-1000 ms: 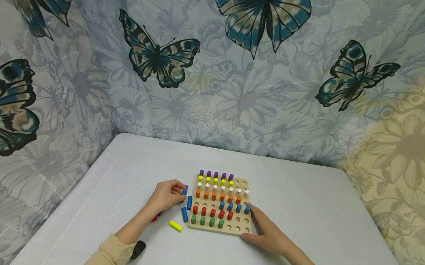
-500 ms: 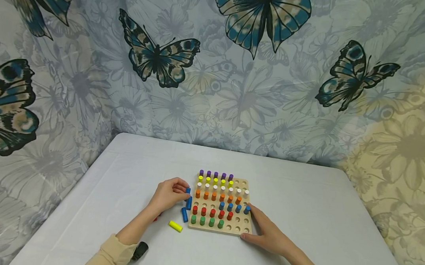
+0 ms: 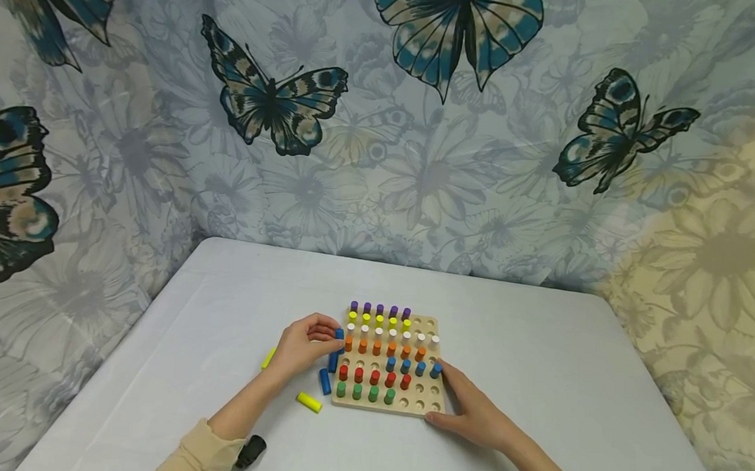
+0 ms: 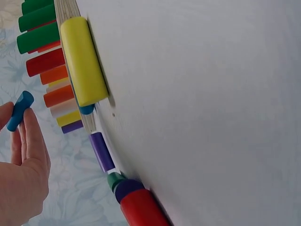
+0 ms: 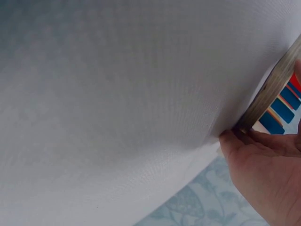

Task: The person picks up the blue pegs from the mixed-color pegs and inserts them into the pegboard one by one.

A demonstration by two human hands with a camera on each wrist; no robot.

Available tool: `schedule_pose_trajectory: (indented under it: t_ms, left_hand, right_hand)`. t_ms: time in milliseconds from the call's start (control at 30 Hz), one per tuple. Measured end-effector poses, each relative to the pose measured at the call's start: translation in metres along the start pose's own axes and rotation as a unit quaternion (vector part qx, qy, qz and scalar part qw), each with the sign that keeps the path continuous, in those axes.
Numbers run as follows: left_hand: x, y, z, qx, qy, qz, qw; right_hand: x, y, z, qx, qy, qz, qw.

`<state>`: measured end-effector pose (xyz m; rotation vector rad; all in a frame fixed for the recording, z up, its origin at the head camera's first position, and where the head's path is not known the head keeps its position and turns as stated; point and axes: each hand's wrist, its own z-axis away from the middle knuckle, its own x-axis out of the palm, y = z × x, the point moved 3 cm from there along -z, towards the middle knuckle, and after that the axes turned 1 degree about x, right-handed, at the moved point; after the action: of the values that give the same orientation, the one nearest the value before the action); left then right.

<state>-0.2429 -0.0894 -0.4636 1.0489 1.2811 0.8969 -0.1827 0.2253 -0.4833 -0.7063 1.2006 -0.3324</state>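
Observation:
My left hand (image 3: 309, 343) pinches a blue peg (image 3: 339, 334) between thumb and fingertips, at the left edge of a wooden pegboard (image 3: 387, 409). In the left wrist view that blue peg (image 4: 20, 110) is tilted, away from the tabletop. Rows of purple, yellow, white, orange, blue, red and green pegs stand in the board. The blue row's pegs (image 3: 406, 367) are at its right end, with bare holes to their left. My right hand (image 3: 474, 412) grips the board's right side, thumb at the near corner; the right wrist view shows fingertips against the board's edge (image 5: 270, 89).
Loose blue pegs (image 3: 325, 381) lie along the board's left side. One yellow peg (image 3: 309, 402) lies nearer, another yellow peg (image 3: 269, 358) beyond my left wrist. The left wrist view also shows loose purple (image 4: 102, 151) and red (image 4: 143, 207) pegs. A patterned cloth wall (image 3: 405, 180) stands behind the table.
My left hand has picked up the blue peg and moved slightly right to the board's edge, the peg now more upright. A yellow peg beyond that wrist has come into view. My right hand keeps its hold.

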Motion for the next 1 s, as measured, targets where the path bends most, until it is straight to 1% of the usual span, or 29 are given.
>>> schedule_pose_trajectory:
  t_ms: [167, 333, 533, 767, 1000]
  left_hand:
    - [0.004, 0.002, 0.002, 0.012, -0.015, 0.038, 0.9991]
    - [0.01, 0.003, 0.0, 0.026, -0.027, 0.055, 0.9978]
    - [0.015, 0.004, -0.002, 0.04, -0.045, 0.063, 0.9962]
    - [0.021, 0.005, -0.001, 0.033, -0.068, 0.078, 0.9941]
    - [0.029, 0.008, -0.003, 0.05, -0.079, 0.056, 0.9941]
  right_hand:
    - [0.001, -0.001, -0.002, 0.001, -0.001, 0.003, 1.0]
    - [0.002, 0.0, -0.002, 0.001, -0.001, 0.005, 1.0]
    - [0.002, 0.0, -0.003, 0.0, 0.003, 0.007, 1.0]
    - [0.001, -0.001, -0.002, -0.003, 0.004, 0.007, 1.0]
    - [0.001, -0.001, -0.002, -0.006, 0.004, 0.005, 1.0]
